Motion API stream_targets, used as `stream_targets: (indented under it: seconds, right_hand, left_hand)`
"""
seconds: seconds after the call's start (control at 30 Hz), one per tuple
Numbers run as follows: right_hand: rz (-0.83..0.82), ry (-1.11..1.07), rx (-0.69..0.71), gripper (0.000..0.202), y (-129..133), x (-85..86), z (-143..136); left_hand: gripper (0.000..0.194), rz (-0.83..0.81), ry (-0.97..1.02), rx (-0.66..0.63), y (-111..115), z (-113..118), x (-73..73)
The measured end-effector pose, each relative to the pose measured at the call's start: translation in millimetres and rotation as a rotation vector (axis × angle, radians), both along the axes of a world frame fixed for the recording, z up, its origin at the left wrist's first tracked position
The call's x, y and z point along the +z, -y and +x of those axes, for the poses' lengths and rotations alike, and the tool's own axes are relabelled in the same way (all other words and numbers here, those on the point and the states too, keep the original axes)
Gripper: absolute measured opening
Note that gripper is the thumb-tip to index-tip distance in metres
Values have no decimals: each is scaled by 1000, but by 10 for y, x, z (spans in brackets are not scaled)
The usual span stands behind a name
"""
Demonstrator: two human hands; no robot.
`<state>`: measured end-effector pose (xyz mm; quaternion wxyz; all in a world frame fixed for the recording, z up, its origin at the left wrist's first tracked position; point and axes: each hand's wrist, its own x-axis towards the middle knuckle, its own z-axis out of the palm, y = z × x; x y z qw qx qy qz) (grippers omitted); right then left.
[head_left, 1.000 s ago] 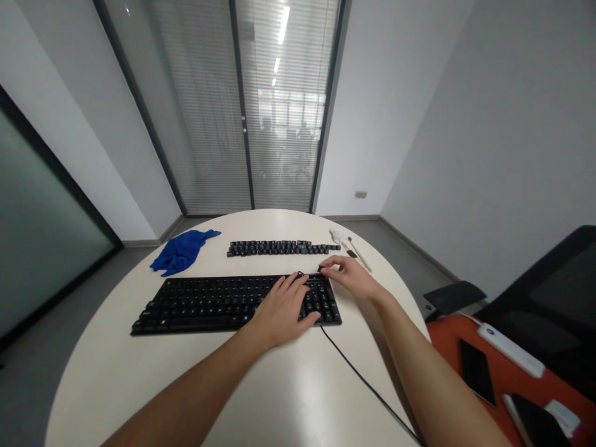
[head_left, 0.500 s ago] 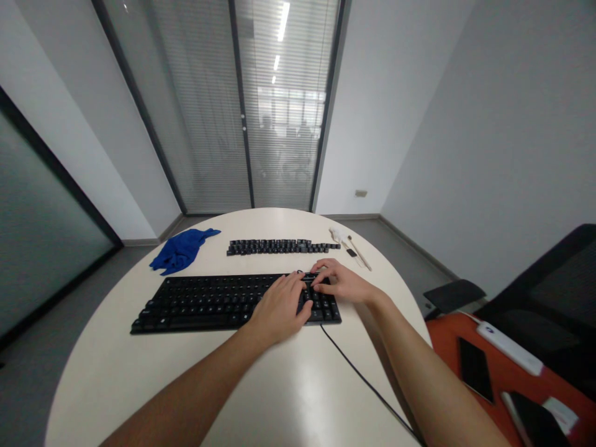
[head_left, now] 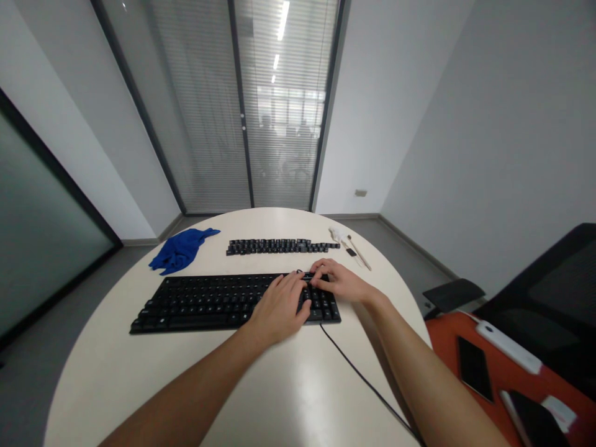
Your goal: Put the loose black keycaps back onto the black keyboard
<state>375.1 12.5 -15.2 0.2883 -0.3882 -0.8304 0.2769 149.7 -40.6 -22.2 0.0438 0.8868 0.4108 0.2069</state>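
Note:
A black keyboard [head_left: 200, 304] lies across the white round table [head_left: 274, 385], its cable running from the near edge to the lower right. My left hand [head_left: 282, 308] rests over the right part of the keys, fingers apart, holding nothing I can see. Beside it, my right hand [head_left: 338, 279] is at the keyboard's upper right corner, its thumb and fingers bent close together; anything between the fingertips is too small to make out. Loose black keycaps [head_left: 279, 246] stand in rows beyond the keyboard.
A crumpled blue cloth [head_left: 182, 249] lies at the back left. Near the right edge are a thin stick [head_left: 361, 254], a small black item [head_left: 351, 252] and white material [head_left: 336, 234]. An orange chair [head_left: 447, 341] on the right holds phones and a white bar.
The fingers of my right hand have drawn slightly closer together at the keyboard's upper right corner. My left hand has barely moved.

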Motion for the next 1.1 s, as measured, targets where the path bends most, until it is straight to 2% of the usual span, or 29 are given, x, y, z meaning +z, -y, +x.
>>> stream_targets:
  seconds: [0.2,0.43,0.63,0.87,1.1]
  right_hand:
    - [-20,-2,-15,34,-7,-24,-21]
    - [-8,-27,4,36,22,26,-50]
    - [8,-7,-20,37,-4,-27,-25]
    - [-33,-35,-20,36,-5,-48,-2]
    - [-70,-57,4,34,9,-38,23]
  left_hand:
    - [32,16,13,-5,-10,1,-22]
    - [33,9,17,-12,-9,-2,-15]
    - [33,25,48,-49,-14,-18,-31]
    - [32,51,84,-118,-31,-30,-30]
    - [34,42,57,-119,-30,-37,-52]
